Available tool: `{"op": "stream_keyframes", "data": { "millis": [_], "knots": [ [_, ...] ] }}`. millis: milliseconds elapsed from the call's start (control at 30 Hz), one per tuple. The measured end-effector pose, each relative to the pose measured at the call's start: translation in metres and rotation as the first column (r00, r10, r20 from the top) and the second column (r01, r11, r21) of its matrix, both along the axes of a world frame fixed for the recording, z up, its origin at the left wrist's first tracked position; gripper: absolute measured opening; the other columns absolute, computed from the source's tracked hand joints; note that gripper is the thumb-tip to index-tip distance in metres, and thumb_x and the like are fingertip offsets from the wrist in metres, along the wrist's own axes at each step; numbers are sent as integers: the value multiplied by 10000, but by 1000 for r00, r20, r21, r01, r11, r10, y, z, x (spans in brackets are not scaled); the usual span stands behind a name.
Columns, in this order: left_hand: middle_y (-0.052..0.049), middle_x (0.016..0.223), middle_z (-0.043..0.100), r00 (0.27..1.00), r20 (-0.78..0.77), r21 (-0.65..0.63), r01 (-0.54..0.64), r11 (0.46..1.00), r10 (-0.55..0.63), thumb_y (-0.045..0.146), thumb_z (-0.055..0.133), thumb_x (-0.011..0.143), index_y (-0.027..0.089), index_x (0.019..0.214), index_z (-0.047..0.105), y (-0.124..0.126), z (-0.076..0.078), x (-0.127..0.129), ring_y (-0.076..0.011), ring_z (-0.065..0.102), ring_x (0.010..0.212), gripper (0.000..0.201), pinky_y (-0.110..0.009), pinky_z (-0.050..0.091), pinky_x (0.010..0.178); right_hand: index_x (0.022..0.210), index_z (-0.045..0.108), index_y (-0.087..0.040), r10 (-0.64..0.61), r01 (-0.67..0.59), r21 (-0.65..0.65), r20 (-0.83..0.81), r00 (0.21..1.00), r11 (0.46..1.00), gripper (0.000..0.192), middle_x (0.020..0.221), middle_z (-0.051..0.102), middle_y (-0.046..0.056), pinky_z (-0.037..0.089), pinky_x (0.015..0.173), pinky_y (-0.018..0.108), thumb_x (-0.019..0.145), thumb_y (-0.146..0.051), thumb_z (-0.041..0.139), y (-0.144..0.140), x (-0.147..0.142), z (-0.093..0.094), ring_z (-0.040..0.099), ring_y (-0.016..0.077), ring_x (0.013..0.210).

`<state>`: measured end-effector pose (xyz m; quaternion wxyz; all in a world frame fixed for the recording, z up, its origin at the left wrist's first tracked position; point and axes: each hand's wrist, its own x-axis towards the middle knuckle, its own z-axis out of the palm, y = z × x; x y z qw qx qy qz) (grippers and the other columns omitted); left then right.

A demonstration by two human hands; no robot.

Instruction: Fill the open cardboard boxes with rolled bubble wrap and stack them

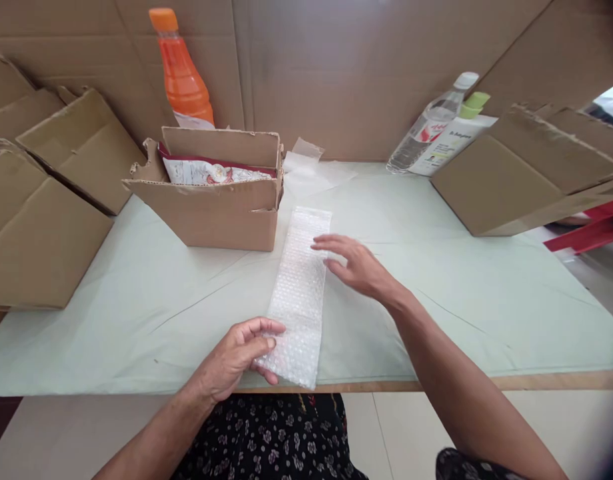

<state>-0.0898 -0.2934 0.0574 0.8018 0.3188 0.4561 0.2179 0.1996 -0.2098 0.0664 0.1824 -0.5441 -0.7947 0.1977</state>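
Observation:
A long flat strip of bubble wrap point(301, 280), folded into a narrow sleeve-like shape, lies on the cloth-covered table. Its lower end reaches the front edge. My left hand point(239, 353) grips the lower left edge of the strip, thumb and forefinger on top and other fingers low at its side, partly under it. Over the upper right edge of the strip is my right hand point(354, 263), fingers stretched and slightly apart, holding nothing. Something faintly pinkish shows through the wrap; I cannot make out what it is.
An open cardboard box point(231, 217) with a printed packet point(216, 171) inside stands behind left. An orange bottle point(186, 80) is behind it. More boxes point(41, 227) stand left. At right are a clear bottle point(429, 127), a white tube point(454, 143) and another box point(506, 180).

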Motion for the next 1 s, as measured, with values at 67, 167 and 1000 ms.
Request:
{"op": "stream_keyframes", "data": {
  "millis": [67,167,1000],
  "knots": [
    [-43,898,581,999,44,-21,-17,1000,18,439,857,700,132,1105,704,8,5,-1,-147,588,752,530,-297,609,579,1480,549,-305,164,-178,-133,-111,980,975,602,1510,576,47,385,1157,484,884,-253,610,-39,1,10,525,272,1383],
    [-80,963,617,993,117,-16,-22,1000,24,438,811,765,122,1132,689,26,13,4,-174,631,792,499,-300,607,583,1555,446,-307,190,-219,-198,-157,969,955,756,1482,598,64,421,1115,460,840,-283,691,-85,-13,10,550,280,1339],
    [-51,968,767,741,-633,770,633,83,222,78,539,902,196,992,721,54,-16,33,-241,668,947,235,-405,552,853,1119,721,-218,-82,67,150,93,992,986,243,1041,790,52,497,857,397,1016,-200,501,-83,-35,-23,705,225,920]
  ]
}}
